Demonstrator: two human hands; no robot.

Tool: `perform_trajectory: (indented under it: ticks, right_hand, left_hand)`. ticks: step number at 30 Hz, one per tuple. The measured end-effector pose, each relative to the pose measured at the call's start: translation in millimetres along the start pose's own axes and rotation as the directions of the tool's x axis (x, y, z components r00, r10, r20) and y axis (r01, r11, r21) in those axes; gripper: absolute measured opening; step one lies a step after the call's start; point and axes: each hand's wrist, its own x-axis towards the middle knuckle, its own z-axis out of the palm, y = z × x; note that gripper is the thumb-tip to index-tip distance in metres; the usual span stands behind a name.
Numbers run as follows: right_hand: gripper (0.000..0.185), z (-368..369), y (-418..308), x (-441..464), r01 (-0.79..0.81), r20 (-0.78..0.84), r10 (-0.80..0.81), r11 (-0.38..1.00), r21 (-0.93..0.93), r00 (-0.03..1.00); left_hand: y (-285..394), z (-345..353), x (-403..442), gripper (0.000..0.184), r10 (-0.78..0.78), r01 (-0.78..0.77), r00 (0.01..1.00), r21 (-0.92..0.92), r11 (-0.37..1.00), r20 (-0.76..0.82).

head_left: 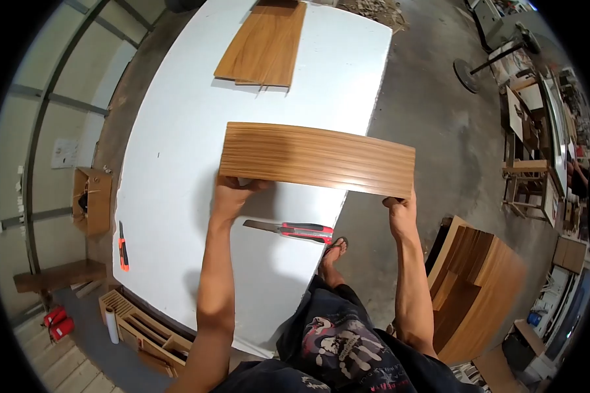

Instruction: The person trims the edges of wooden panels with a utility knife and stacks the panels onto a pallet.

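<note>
A wood-grain board [318, 157] with fine lines along its length is held up above the white table [170, 170]. My left hand [235, 195] is closed on its lower left corner, the fingers partly hidden behind it. At the lower right corner, my right hand [401, 213] grips the same board, its thumb near the bottom edge. Below the board, between my arms, a cutting tool [306, 231] with a red-and-black handle and a long grey blade lies on the table. An orange-and-black utility knife [122, 252] rests by the table's left edge.
More wood-grain boards [265, 46] lie at the table's far end. On the floor to the right stands a stack of brown boards [475, 288]. A cardboard box [92, 200] and a wooden rack [147, 334] are at the left. A round-based stand [465, 75] is farther right.
</note>
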Motion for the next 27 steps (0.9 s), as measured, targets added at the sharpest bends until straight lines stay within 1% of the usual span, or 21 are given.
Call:
perform_trajectory:
  ticks: [2,3,6,7,8,9,10,11,12,13,14,15,16,17,18,19,20,21,22,25,27]
  right_hand:
    - [0.097,-1.7,-3.0,-0.7,-0.005,0.0,0.005,0.999,-0.035,1.0]
    - [0.099,0.3,-6.1,1.0,0.018,0.016,-0.017,0.998,-0.056,1.0]
    - [0.11,0.8,-22.9,-6.9,0.074,0.035,-0.07,0.989,-0.131,0.997]
    - [0.111,-2.1,-31.0,-14.0,0.012,0.062,-0.008,0.998,-0.066,0.998]
    - [0.105,-4.5,-25.2,-22.1,0.141,-0.021,-0.144,0.982,-0.128,0.989]
    - [0.1,-6.9,-19.5,-30.3,0.252,-0.102,-0.278,0.944,-0.211,0.955]
    - [0.091,-8.9,-14.8,-44.3,0.286,-0.163,-0.347,0.907,-0.311,0.924]
    - [0.083,-11.0,-10.2,-58.4,0.299,-0.222,-0.413,0.861,-0.412,0.883]
    - [0.073,-10.6,-8.3,-80.0,0.243,-0.247,-0.416,0.819,-0.519,0.875]
    - [0.064,-6.8,-7.4,-100.0,0.174,-0.272,-0.415,0.768,-0.616,0.868]
    - [0.041,12.4,-10.6,-111.7,0.225,-0.169,-0.465,0.675,-0.703,0.869]
    - [0.04,31.7,-5.6,-120.4,0.323,0.002,-0.444,0.649,-0.689,0.896]
    - [0.039,52.0,6.1,-118.9,0.424,0.163,-0.442,0.594,-0.684,0.882]
    - [0.042,76.0,11.1,-120.2,0.422,0.222,-0.402,0.522,-0.742,0.888]
    - [0.049,92.5,5.4,-117.1,0.45,0.31,-0.344,0.483,-0.751,0.886]
    - [0.056,111.5,22.4,-116.3,0.496,0.373,-0.352,0.383,-0.779,0.858]
    - [0.057,119.7,23.4,-112.6,0.517,0.418,-0.312,0.412,-0.75,0.854]
    - [0.053,129.9,41.9,-110.0,0.549,0.437,-0.358,0.324,-0.77,0.825]
    - [0.05,134.1,51.2,-107.5,0.574,0.459,-0.402,0.235,-0.785,0.792]
    - [0.042,122.4,61.3,-115.2,0.583,0.501,-0.321,0.261,-0.769,0.804]
    - [0.032,96.7,62.4,-133.9,0.51,0.406,-0.32,0.395,-0.764,0.856]
  left_hand:
    - [0.1,1.5,-1.2,0.049,-0.017,0.017,1.0,-0.045,0.999,0.0]
    - [3.1,3.7,-2.0,0.051,-0.017,0.017,1.0,-0.022,1.0,-0.021]
    - [-6.9,-5.1,1.2,0.055,0.046,-0.045,0.999,-0.085,0.995,0.011]
    - [-16.6,-22.7,6.6,0.064,0.012,0.0,0.995,-0.122,0.993,0.095]
    - [-4.9,-25.2,4.2,0.089,0.006,-0.012,0.997,0.074,0.997,0.08]
    - [10.1,-22.7,2.3,0.115,0.295,-0.31,0.946,0.102,0.945,0.137]
    - [22.8,-27.7,-6.8,0.131,0.25,-0.257,0.964,0.072,0.964,0.092]
    - [42.0,-31.8,-12.9,0.133,0.263,-0.259,0.965,0.168,0.951,0.002]
    - [63.1,-24.2,-21.5,0.133,0.302,-0.266,0.948,0.273,0.925,-0.098]
    - [81.7,-13.1,-25.2,0.132,0.405,-0.363,0.914,0.395,0.844,-0.026]
    - [98.7,1.5,-28.4,0.131,0.497,-0.458,0.866,0.498,0.737,0.06]
    - [118.5,29.1,-32.0,0.13,0.478,-0.478,0.864,0.558,0.678,0.158]
    - [128.9,62.3,-34.1,0.129,0.448,-0.502,0.857,0.613,0.61,0.255]
    - [125.7,92.1,-32.2,0.131,0.431,-0.56,0.822,0.669,0.489,0.373]
    - [120.9,119.9,-29.0,0.132,0.396,-0.616,0.781,0.702,0.357,0.483]
    - [112.3,143.5,-23.7,0.133,0.397,-0.679,0.718,0.7,0.221,0.571]
    - [103.6,164.2,-18.1,0.134,0.385,-0.73,0.65,0.678,0.08,0.655]
    - [98.8,181.6,-17.2,0.135,0.305,-0.695,0.698,0.716,0.071,0.647]
    - [94.2,191.7,-14.9,0.135,0.274,-0.683,0.707,0.73,0.025,0.652]
    - [78.7,207.7,-9.1,0.133,0.198,-0.661,0.716,0.741,-0.12,0.67]
    - [74.9,208.6,-6.5,0.13,0.18,-0.672,0.705,0.727,-0.138,0.686]
